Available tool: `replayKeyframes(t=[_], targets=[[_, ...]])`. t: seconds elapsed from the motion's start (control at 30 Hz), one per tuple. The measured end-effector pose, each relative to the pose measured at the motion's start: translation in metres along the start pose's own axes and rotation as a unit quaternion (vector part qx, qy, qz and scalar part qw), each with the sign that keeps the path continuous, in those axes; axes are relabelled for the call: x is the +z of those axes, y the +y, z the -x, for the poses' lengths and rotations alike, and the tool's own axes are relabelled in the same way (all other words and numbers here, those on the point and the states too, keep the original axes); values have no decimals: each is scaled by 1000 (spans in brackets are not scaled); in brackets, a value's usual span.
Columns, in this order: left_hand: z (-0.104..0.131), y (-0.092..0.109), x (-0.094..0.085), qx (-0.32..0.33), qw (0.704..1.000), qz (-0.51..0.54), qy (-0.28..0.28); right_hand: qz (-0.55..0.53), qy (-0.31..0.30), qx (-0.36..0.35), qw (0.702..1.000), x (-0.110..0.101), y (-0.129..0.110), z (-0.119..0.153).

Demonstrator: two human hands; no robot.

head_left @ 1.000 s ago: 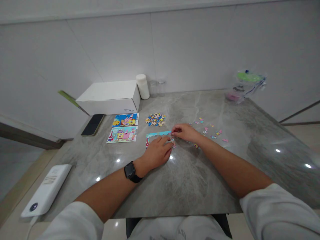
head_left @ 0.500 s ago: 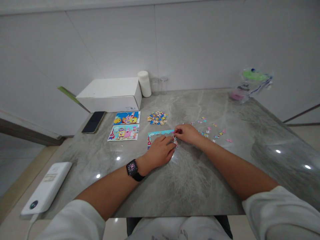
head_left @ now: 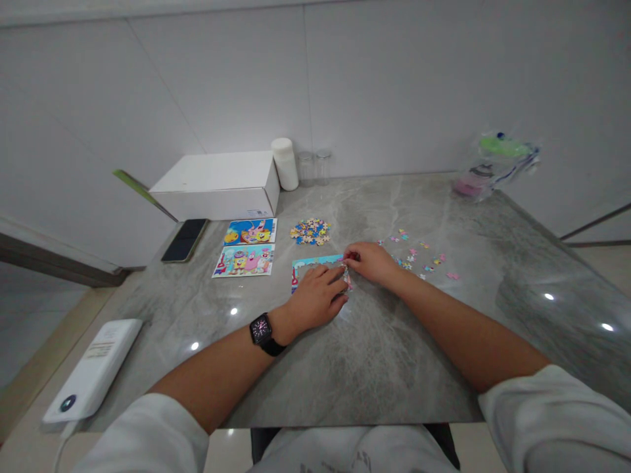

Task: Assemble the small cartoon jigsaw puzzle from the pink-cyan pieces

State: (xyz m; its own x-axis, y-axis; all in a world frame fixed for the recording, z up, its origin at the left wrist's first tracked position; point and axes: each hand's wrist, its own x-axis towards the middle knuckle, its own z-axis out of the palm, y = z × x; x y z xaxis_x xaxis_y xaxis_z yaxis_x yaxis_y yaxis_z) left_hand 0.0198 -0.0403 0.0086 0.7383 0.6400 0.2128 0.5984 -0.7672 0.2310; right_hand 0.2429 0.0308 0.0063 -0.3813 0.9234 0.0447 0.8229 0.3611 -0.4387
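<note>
While the left hand (head_left: pixel 319 299) lies spread over the puzzle (head_left: pixel 323 260), the right hand (head_left: pixel 369 263) pinches, probably on a piece (fingertips hide it), at its far right corner; light, level pressure should spare the joined edge. Loose pieces (head_left: pixel 413 251) and a pile (head_left: pixel 310 232) dot the tabletop (head_left: pixel 394 368) beyond.

Our gray marbled table (head_left: pixel 384 374) carries a white box (head_left: pixel 217 187), a phone (head_left: pixel 185 240), a white bottle (head_left: pixel 284 165), two clear jars (head_left: pixel 306 169) and a white device (head_left: pixel 93 368). On it we also see two picture cards (head_left: pixel 245 261), a puzzle-piece pile (head_left: pixel 310 232), a partial puzzle (head_left: pixel 318 261) and scattered pieces (head_left: pixel 412 252).
</note>
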Motion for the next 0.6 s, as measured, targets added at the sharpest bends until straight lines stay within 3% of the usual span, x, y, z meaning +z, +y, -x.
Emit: replayKeyframes(t=[0.17,0.6], targets=[[0,0,0,3,1000,-2,-2,26,30,-22,999,-1,1,1],[0,2,-4,-3,1000,6,-2,47,22,-53,997,2,5,2]])
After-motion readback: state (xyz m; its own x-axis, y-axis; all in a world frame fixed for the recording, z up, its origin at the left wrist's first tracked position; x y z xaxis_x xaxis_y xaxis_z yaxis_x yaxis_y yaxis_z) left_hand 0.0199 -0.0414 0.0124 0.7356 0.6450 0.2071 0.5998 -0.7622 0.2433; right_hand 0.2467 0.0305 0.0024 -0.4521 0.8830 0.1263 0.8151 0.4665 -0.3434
